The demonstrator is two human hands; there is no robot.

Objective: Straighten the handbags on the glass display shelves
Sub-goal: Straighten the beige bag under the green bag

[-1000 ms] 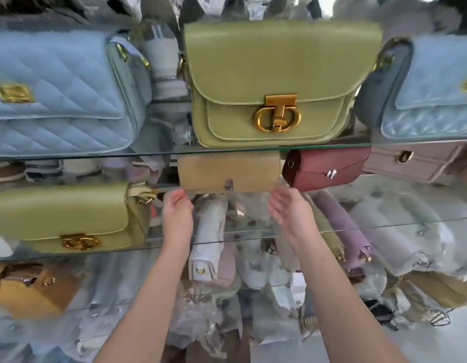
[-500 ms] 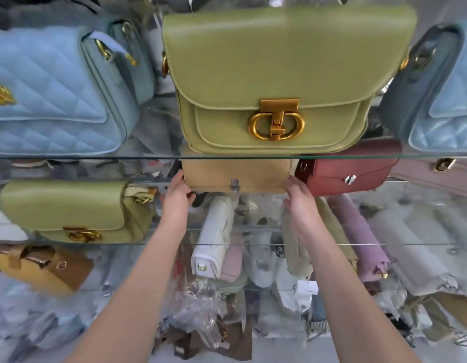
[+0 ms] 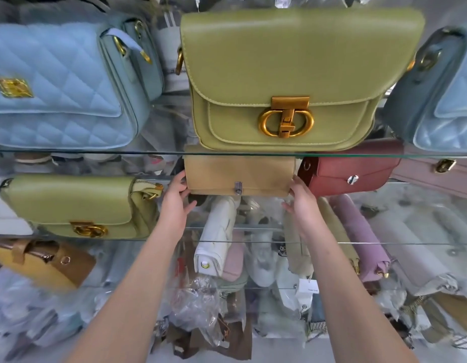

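Note:
A tan handbag (image 3: 239, 174) with a small silver clasp stands on the second glass shelf (image 3: 423, 188), under the top shelf's front edge. My left hand (image 3: 176, 203) touches its lower left corner, thumb up along the side and fingers spread in front of its base. My right hand (image 3: 302, 205) touches the lower right corner the same way. Directly above, on the top glass shelf (image 3: 70, 151), stands a large olive-green handbag (image 3: 284, 74) with a gold ring clasp.
Light blue quilted bags (image 3: 62, 87) (image 3: 442, 100) flank the green one. On the second shelf sit a smaller green bag (image 3: 78, 205), a dark red bag (image 3: 350, 171) touching the tan one, and a pink bag (image 3: 442, 174). Lower down lie a mustard bag (image 3: 43, 263) and plastic-wrapped bags.
Both hands rose from just below the tan handbag and now touch its two lower corners. The view moved closer to the shelves.

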